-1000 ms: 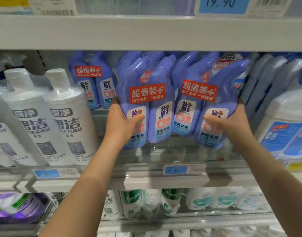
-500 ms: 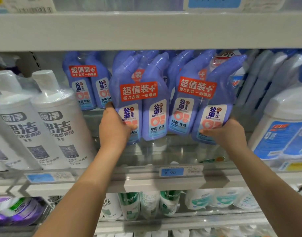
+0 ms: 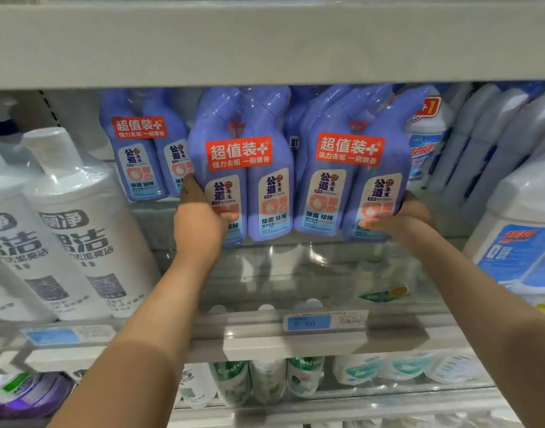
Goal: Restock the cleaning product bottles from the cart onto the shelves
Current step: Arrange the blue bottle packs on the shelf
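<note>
Two shrink-wrapped twin packs of purple cleaner bottles with red stickers stand side by side on the middle shelf (image 3: pixel 289 341). My left hand (image 3: pixel 200 223) grips the lower left side of the left twin pack (image 3: pixel 243 193), thumb across its front label. The right twin pack (image 3: pixel 351 186) is gripped at its lower right corner by my right hand (image 3: pixel 398 220), thumb on the front. Both packs sit upright, set back from the shelf's front edge. More purple twin packs (image 3: pixel 144 159) stand behind them at the left. The cart is out of view.
Large white bottles (image 3: pixel 79 230) crowd the shelf at the left; white-and-blue bottles (image 3: pixel 518 242) stand at the right. The upper shelf board (image 3: pixel 265 44) hangs low over the bottle necks. A price tag (image 3: pixel 323 321) sits on the shelf rail; green-capped bottles (image 3: pixel 268 381) fill the shelf below.
Both hands have pushed the two twin packs deeper onto the shelf and set them more upright. The camera has tilted slightly down.
</note>
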